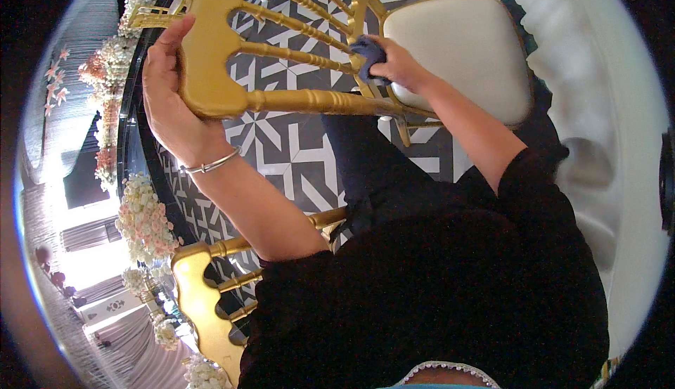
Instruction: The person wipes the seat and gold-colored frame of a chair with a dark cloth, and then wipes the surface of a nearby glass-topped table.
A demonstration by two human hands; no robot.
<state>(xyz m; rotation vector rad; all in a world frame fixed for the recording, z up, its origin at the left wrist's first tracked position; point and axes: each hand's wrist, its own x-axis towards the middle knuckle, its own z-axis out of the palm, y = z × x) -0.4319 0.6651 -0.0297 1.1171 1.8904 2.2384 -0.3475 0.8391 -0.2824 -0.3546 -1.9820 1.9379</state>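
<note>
Before me stands a gold Chiavari-style chair [211,57] with turned spindles and a white padded seat [459,51]. Its scalloped top rail faces left in the picture. My left hand [171,91], with a silver bangle on the wrist, is wrapped around the outer edge of that rail. A crumpled dark blue cloth [370,57] is bunched in my right hand [398,65]. The cloth touches the lower back rail where the spindles end, close to the seat. My right palm and some fingertips are hidden.
A second gold chair [198,294] stands close by my left side. White draped fabric [569,73] runs along the right. White and pink flower arrangements [145,220] line the left, with more gold chairs [158,15] at upper left. The floor [290,157] has grey-and-white geometric tiles.
</note>
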